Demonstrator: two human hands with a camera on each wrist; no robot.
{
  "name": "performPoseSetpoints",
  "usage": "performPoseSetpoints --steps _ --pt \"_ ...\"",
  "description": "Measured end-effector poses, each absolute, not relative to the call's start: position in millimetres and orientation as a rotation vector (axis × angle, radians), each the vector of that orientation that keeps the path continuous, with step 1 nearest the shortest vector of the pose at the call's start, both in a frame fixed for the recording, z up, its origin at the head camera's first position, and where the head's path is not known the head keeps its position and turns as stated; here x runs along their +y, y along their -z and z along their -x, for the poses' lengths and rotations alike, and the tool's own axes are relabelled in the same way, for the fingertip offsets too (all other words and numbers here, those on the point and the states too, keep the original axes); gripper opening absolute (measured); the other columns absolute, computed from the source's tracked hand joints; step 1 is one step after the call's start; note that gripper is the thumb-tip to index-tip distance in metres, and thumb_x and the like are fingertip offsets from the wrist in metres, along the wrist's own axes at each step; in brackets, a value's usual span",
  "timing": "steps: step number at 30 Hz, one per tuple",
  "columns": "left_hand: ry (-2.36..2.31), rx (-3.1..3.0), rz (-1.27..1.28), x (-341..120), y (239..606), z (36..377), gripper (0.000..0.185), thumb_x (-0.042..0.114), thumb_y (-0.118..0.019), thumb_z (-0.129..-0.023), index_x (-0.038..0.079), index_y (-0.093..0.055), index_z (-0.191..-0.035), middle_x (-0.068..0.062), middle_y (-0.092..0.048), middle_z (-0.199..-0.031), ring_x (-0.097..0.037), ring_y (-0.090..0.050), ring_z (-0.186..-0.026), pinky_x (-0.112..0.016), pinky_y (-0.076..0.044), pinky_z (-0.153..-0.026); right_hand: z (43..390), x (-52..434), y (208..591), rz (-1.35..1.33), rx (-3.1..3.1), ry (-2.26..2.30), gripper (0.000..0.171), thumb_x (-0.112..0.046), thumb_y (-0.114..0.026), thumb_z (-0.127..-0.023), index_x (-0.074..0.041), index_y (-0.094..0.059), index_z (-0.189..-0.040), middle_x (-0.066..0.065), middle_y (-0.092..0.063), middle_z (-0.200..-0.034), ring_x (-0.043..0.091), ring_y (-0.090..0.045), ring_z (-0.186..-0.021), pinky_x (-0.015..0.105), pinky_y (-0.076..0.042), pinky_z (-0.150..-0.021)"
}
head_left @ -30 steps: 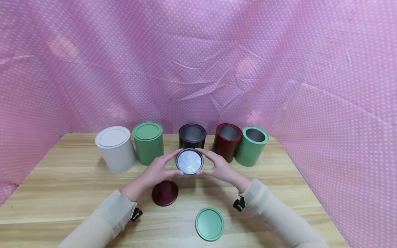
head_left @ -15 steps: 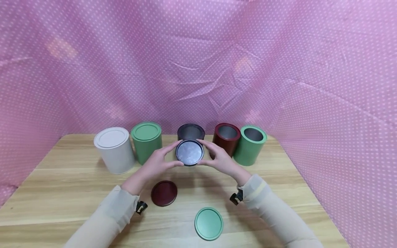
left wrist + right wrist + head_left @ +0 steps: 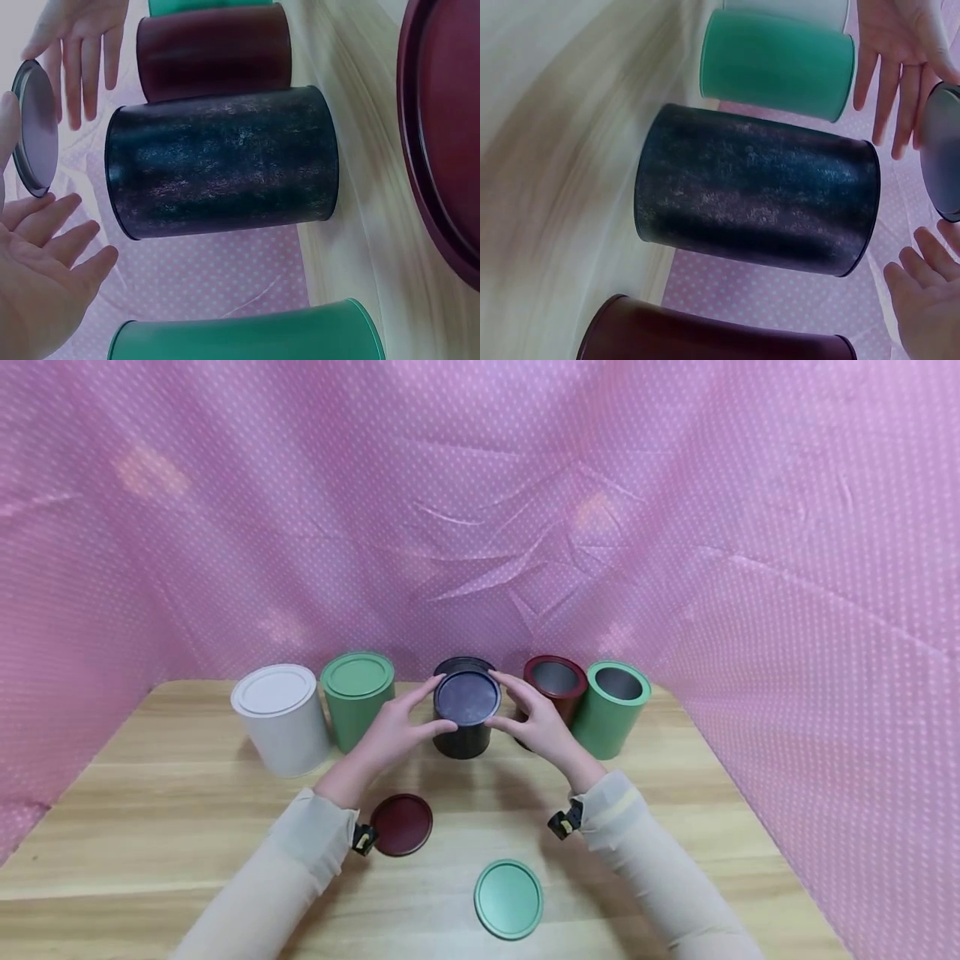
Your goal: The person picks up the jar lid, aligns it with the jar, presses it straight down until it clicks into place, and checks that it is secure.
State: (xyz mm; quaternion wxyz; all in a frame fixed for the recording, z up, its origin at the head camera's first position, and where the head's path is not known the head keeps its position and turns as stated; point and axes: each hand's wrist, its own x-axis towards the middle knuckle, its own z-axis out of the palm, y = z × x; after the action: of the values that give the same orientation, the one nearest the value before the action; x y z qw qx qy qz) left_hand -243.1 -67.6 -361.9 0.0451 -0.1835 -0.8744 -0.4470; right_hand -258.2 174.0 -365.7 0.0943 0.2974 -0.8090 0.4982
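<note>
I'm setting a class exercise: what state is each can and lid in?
White cylindrical can, closed
Left green cylindrical can, closed
Black cylindrical metal-looking can, open
Dark red cylindrical metal-looking can, open
Far-right green cylindrical metal-looking can, open
Black round lid, held between left hand and right hand above the black can
Dark red round lid, flat on the table
Green round lid, flat on the table

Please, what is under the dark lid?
The black can, standing apart below the dark lid. From above, the lid hides most of the can's opening and its inside bottom.
</note>
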Motion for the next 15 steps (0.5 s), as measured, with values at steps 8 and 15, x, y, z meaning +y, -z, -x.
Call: performPoseSetpoints --steps 8,15 --pt "1.35 -2.656 0.561 -64 362 251 0.078 0.035 -0.075 -0.084 0.015 -0.039 -0.149 -0.016 -0.04 -0.151 -0.035 -0.038 -0.139 -0.052 -0.033 -0.113 269 174 369 -0.844 -2.441 -1.473 0.067 -0.014 -0.077 -0.082 -0.011 -0.047 -0.143 0.012 -0.049 -0.145 0.027 -0.044 -0.136 0.041 -0.036 -0.114" --pt "1.449 -2.657 0.536 -61 357 272 0.076 0.038 -0.071 -0.086 0.015 -0.037 -0.15 -0.015 -0.045 -0.148 -0.032 -0.041 -0.138 -0.051 -0.032 -0.114 282 166 364 -0.761 -2.412 -1.66 0.064 -0.011 -0.072 -0.087 -0.007 -0.044 -0.144 0.015 -0.049 -0.144 0.029 -0.046 -0.134 0.04 -0.032 -0.116"
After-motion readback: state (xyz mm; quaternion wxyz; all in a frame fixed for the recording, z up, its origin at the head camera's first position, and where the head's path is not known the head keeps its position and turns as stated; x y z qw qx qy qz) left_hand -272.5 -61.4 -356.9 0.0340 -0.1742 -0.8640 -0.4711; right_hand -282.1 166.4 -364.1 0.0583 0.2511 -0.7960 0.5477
